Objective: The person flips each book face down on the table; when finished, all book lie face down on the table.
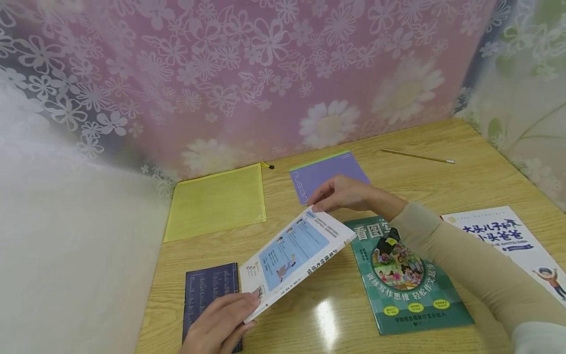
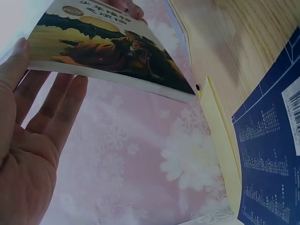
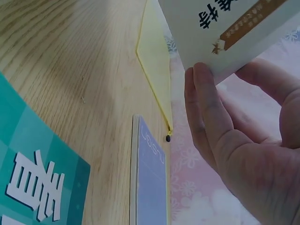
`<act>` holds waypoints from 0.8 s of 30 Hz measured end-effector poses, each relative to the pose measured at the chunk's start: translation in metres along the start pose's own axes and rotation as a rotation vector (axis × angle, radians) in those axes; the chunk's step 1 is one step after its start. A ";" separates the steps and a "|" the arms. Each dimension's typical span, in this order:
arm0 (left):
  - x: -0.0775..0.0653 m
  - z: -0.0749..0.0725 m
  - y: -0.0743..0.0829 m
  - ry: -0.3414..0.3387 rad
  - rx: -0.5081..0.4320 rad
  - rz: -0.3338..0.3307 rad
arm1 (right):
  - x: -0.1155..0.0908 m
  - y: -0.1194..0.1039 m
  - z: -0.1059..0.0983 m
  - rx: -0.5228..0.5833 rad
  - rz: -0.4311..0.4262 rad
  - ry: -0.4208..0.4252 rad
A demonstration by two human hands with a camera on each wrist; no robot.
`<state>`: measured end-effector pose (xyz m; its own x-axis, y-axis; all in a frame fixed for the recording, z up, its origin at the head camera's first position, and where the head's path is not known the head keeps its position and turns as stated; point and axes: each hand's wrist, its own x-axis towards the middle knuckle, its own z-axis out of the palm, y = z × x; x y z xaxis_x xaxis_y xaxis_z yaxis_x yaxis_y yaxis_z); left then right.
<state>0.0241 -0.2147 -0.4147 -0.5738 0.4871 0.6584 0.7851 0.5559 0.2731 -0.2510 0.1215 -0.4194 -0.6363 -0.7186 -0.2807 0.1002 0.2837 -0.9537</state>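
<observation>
Currently, the blue-panelled book (image 1: 289, 255) is held up at a tilt above the wooden table (image 1: 296, 317), between both hands. Left hand (image 1: 223, 319): thumb and fingers grip its lower corner, near the barcode. Right hand (image 1: 347, 192): thumb and fingers pinch the opposite, upper corner. Back cover faces the head camera; a painted scene on the other cover shows in the left wrist view. Dark blue book (image 1: 208, 292) lies flat beside the left hand; green book (image 1: 371, 287) lies partly beneath the right forearm. Beyond: yellow pouch (image 1: 216, 204), purple notebook (image 1: 329, 171), pencil (image 1: 415, 156).
</observation>
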 end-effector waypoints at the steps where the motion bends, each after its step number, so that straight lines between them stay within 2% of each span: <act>1: 0.001 0.002 -0.001 0.014 0.001 0.033 | 0.001 0.000 0.000 0.002 -0.001 -0.004; 6: 0.005 0.007 0.002 0.008 0.067 0.113 | 0.002 0.001 0.002 -0.007 0.018 0.005; 12: 0.003 0.012 0.007 -0.072 0.138 0.123 | 0.004 0.005 0.001 -0.008 0.027 0.000; 18: 0.000 0.020 0.006 -0.110 0.162 0.152 | 0.007 0.011 0.002 0.003 0.009 0.015; 20: 0.000 0.021 0.006 -0.123 0.178 0.151 | 0.008 0.013 0.004 -0.011 -0.003 0.020; 24: -0.001 0.025 0.006 -0.182 0.170 0.103 | 0.010 0.017 0.012 -0.067 -0.039 0.017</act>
<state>0.0236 -0.1949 -0.4313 -0.5374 0.6515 0.5355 0.7999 0.5949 0.0789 -0.2471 0.1114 -0.4394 -0.6515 -0.7193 -0.2413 0.0243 0.2981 -0.9542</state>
